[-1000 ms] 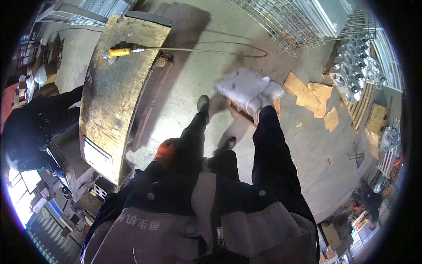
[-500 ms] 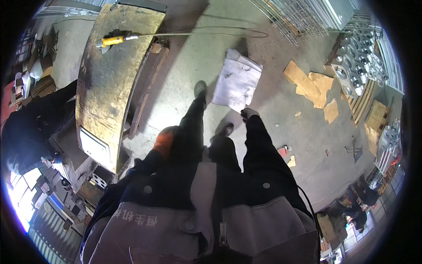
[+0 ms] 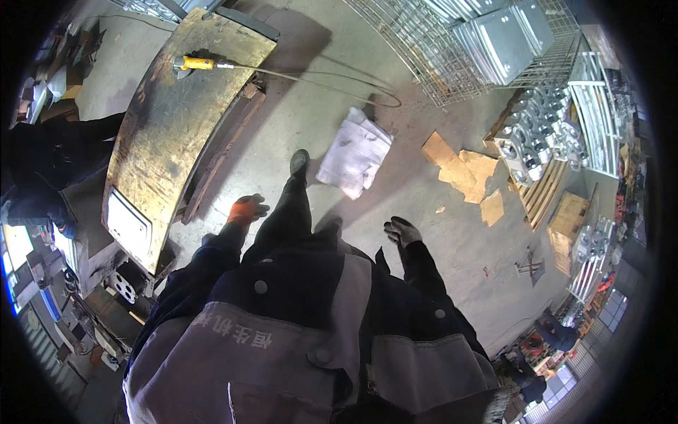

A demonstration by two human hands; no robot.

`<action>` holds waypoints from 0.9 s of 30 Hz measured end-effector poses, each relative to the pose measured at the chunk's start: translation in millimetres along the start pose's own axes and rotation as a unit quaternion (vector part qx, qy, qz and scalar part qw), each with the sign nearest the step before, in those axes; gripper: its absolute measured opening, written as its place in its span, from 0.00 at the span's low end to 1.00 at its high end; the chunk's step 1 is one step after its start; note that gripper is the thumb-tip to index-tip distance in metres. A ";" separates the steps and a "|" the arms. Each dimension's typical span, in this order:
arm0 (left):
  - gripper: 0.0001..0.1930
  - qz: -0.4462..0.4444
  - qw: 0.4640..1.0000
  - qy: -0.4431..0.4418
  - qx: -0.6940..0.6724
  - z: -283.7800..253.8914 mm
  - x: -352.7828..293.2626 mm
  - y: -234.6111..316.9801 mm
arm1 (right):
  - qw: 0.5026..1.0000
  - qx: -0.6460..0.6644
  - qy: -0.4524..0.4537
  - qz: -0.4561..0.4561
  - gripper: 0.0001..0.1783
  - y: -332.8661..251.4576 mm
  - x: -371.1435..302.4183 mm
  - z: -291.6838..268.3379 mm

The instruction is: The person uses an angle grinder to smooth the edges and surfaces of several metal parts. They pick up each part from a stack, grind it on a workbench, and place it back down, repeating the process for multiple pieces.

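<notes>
My left hand [image 3: 246, 210], in an orange glove with dark fingers, hangs beside my left leg with its fingers stretched out and holds nothing. It is nearest to the long worn table [image 3: 166, 120] on the left. My right hand [image 3: 401, 232], in a greyish glove, is held low on the right, its fingers loosely bent and apart, nothing in them. Ahead of it on the floor lies a white folded sheet [image 3: 355, 154] with dark smudges; whether it is cloth or padding I cannot tell. A gap of bare floor separates the hand from the sheet.
On the table lie a yellow power tool [image 3: 198, 63], its hose [image 3: 332, 74] trailing over the floor, and a white panel [image 3: 129, 225]. Cardboard pieces [image 3: 462, 169], a wire cage [image 3: 452, 78] and a pallet of metal parts [image 3: 533, 141] stand right. Another person [image 3: 56, 162] is at the left.
My right hand has drawn back from the sheet's near corner toward my body. My left hand has moved out to the left, its fingers now showing. The view has shifted; the sheet remains on the floor.
</notes>
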State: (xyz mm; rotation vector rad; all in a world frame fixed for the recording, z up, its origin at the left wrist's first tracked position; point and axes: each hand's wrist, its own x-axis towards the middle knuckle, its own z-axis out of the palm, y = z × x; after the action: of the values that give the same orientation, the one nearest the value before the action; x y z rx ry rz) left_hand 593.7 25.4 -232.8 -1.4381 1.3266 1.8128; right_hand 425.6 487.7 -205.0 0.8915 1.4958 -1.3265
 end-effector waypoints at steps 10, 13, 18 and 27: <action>0.17 -0.050 0.986 -0.099 0.124 -28.9 55.7 90.7 | 0.992 0.020 0.041 -0.119 0.24 -23.8 -81.9 105.2; 0.16 -0.009 0.979 -0.056 0.194 -24.6 67.1 128.6 | 0.994 0.012 0.049 -0.100 0.24 -25.1 -78.7 108.6; 0.18 0.014 0.994 -0.073 0.085 -17.5 64.4 154.7 | 0.983 0.142 0.090 -0.076 0.22 -41.2 -67.4 108.1; 0.21 -0.024 0.999 -0.004 0.045 -40.2 39.3 116.0 | 0.992 0.020 0.040 -0.118 0.23 -141.0 -68.8 102.7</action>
State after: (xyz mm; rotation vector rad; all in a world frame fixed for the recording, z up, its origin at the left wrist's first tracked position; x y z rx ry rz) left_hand 504.3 -66.9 -222.7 -1.4010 1.3409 1.7044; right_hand 333.0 368.0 -94.4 0.8199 1.6829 -1.5117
